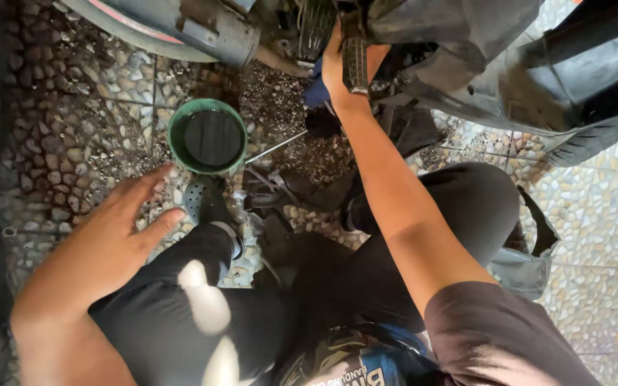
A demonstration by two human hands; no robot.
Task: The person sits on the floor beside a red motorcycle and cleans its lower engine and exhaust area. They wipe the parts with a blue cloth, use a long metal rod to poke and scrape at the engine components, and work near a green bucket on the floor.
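Green basin (207, 137) of dark oil on the pebbled floor (73, 121) beneath the motorbike's underside (466, 43), near the open, spread left hand (119, 221); right hand (337, 68) reaching up there, grip hidden; best kept centred under any drip.

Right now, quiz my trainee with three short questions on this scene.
1. True or false: the green bowl holds dark liquid.
2. Which hand reaches up to the motorbike: A left, B right?
3. What does the left hand grip?

Key:
1. True.
2. B: the right hand is up against the machine's underside.
3. Nothing; it hovers with fingers spread above the pebble floor, near the bowl.
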